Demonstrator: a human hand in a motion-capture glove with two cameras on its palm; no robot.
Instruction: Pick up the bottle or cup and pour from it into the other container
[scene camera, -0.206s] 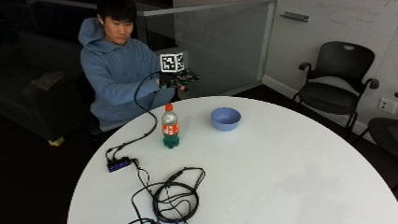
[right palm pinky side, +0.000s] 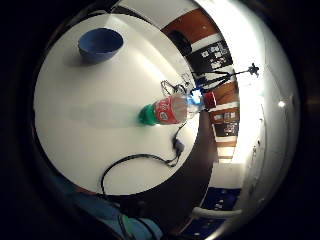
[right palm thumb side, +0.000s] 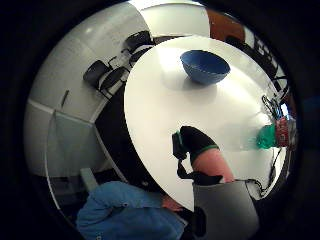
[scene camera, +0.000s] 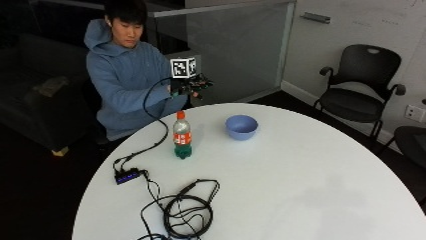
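A plastic bottle (scene camera: 182, 136) with a red label, orange cap and green base stands upright on the round white table (scene camera: 286, 185), near the side where the person sits. A blue bowl (scene camera: 241, 126) stands a little to its right, apart from it. My gloved right hand (scene camera: 190, 86) hangs in the air above the table's far edge, in front of the person's chest, holding nothing, fingers relaxed. The little finger side palm view looks down on the bottle (right palm pinky side: 170, 110) and the bowl (right palm pinky side: 100, 44) from a distance. The thumb side palm view shows my thumb (right palm thumb side: 197, 142), the bowl (right palm thumb side: 205, 65) and the bottle (right palm thumb side: 275, 135).
A small black box (scene camera: 126, 175) and a coil of black cables (scene camera: 186, 205) lie on the table's near left part. A cable runs from the box up to my hand. Black office chairs (scene camera: 359, 95) stand beyond the table on the right.
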